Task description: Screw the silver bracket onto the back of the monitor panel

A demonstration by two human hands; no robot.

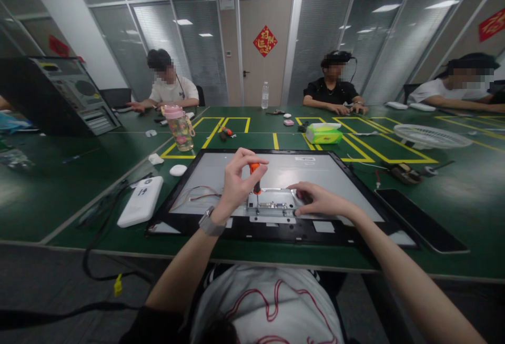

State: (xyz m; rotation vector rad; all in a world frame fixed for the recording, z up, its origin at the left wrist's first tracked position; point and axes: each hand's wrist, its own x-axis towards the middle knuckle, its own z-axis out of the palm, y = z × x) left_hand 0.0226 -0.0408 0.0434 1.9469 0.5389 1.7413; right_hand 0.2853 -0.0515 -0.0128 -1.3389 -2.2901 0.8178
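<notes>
Screwdriver (258, 176) — nearly upright between the left hand's (235, 180) thumb and fingers

Grey black-framed panel (294, 171), far-right corner: passable from above
Centre: obstructed by near-upright orange-black screwdriver (257, 178)
Left: blocked by white rectangular block (141, 202)
Right: bounded by long black slab (421, 220)

A panel (335, 175) lies on the table (94, 175) at the frame's centre, bearing a bracket (272, 211); left, a power bank (138, 204); behind, a tissue pack (324, 134); middle right, seemingly a fan guard (432, 137).
</notes>
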